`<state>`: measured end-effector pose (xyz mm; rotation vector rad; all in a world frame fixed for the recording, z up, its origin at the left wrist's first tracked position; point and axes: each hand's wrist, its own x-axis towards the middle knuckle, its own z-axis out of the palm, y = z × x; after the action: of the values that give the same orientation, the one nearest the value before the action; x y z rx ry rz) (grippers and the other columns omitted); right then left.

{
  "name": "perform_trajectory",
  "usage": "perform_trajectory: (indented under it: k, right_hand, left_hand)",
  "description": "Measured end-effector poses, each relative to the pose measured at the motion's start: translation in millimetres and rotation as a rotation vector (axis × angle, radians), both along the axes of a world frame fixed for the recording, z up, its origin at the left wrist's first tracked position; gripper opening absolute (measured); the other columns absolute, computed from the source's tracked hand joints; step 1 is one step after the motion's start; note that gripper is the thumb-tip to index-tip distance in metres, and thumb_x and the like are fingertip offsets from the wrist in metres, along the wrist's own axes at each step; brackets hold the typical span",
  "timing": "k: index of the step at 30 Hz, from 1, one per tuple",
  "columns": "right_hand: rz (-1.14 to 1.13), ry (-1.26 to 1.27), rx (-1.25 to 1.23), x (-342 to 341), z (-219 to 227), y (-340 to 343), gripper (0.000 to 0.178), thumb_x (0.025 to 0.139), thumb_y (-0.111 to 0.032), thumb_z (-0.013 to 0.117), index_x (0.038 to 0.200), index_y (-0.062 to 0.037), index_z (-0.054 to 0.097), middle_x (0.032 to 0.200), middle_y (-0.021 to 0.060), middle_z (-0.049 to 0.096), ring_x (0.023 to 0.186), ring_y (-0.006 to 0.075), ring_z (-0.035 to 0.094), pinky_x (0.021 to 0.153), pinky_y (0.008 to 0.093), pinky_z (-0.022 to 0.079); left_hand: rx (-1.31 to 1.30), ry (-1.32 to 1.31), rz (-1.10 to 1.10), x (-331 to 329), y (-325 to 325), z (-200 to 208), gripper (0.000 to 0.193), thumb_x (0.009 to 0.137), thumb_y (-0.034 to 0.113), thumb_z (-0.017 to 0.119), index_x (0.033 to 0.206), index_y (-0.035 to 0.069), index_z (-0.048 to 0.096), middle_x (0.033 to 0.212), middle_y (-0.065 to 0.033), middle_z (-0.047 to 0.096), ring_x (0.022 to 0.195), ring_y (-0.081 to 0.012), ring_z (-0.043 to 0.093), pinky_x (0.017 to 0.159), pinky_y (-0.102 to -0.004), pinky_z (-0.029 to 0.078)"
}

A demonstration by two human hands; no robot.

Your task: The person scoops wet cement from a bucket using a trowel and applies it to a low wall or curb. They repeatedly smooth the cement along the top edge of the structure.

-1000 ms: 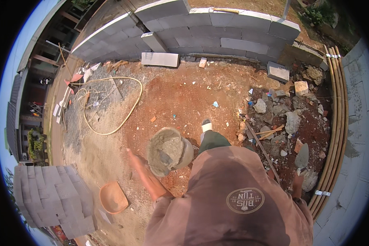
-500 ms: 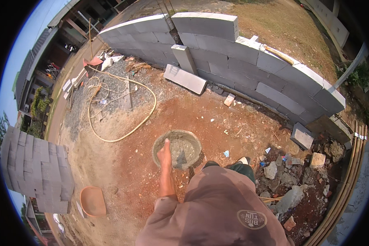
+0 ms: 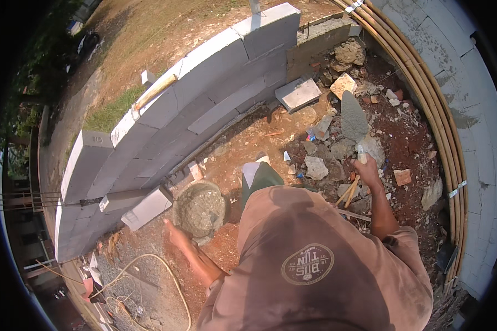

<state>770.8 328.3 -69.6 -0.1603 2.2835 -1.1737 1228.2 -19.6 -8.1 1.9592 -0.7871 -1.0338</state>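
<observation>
My left hand (image 3: 178, 234) grips the rim of a round bucket (image 3: 222, 205) at its near left side, with the thumb pointing outward. Wet grey mortar (image 3: 200, 208) lies inside the bucket. Off to the right, my right hand (image 3: 368, 168) is closed round the pale handle of a trowel (image 3: 354, 117). The trowel's broad blade points away from me and is coated in grey mortar. It is held over the rubble, apart from the bucket.
A light-grey block wall (image 3: 221, 71) curves across the far left, with a wooden-handled tool (image 3: 156, 92) on top. Loose blocks (image 3: 148, 208) rest by its foot. Rubble (image 3: 316, 167) covers the right side, beside long bamboo poles (image 3: 446, 132). A hose (image 3: 171, 278) lies at lower left.
My view has swung to the right. The bucket, in my left hand, is now nearer the wall's loose blocks. My right hand and the trowel have come into view.
</observation>
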Motion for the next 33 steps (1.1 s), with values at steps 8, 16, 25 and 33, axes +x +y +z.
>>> perform_trajectory:
  k: [8,16,25,33]
  right_hand:
    - [-0.128,-0.088,-0.223,-57.8,-14.3,-74.7,0.022,0.079,-0.019,0.066,0.088,-0.0014,0.058,0.069,0.0027,0.058,0.06,0.0103,0.053,0.057,0.0289,0.044]
    - [0.272,-0.33,-0.526,-116.9,1.7,-222.3,0.04,0.08,-0.028,0.067,0.106,0.0027,0.061,0.09,0.0071,0.065,0.084,0.0135,0.059,0.077,0.0288,0.047]
    - [0.15,-0.39,-0.884,-224.2,61.6,-289.2,0.03,0.082,-0.026,0.063,0.096,-0.0004,0.06,0.085,0.0037,0.061,0.079,0.0101,0.056,0.07,0.0274,0.046]
    - [-0.319,-0.386,-0.848,-298.9,65.0,-258.4,0.026,0.081,-0.024,0.062,0.09,0.0007,0.063,0.082,0.0063,0.063,0.075,0.0107,0.058,0.068,0.026,0.046]
  left_hand:
    - [0.059,0.091,-0.461,-202.3,-82.9,-87.7,0.057,0.084,0.063,0.051,0.076,0.006,0.046,0.059,0.0009,0.037,0.048,-0.0118,0.034,0.045,-0.0281,0.026]
    - [0.095,0.242,-0.828,-419.8,-85.4,-84.9,0.074,0.081,0.079,0.031,0.067,0.008,0.046,0.052,0.0044,0.03,0.041,-0.0082,0.026,0.042,-0.0244,0.017]
    - [0.254,0.554,-1.423,-603.1,-57.0,-33.1,0.085,0.091,0.069,0.014,0.122,-0.002,0.049,0.104,-0.009,0.056,0.087,-0.0142,0.051,0.08,-0.0274,0.044]
    - [0.234,0.392,-1.654,-683.7,-51.5,-24.6,0.063,0.097,0.052,0.031,0.111,-0.004,0.057,0.101,-0.0149,0.066,0.091,-0.0156,0.058,0.084,-0.0305,0.045]
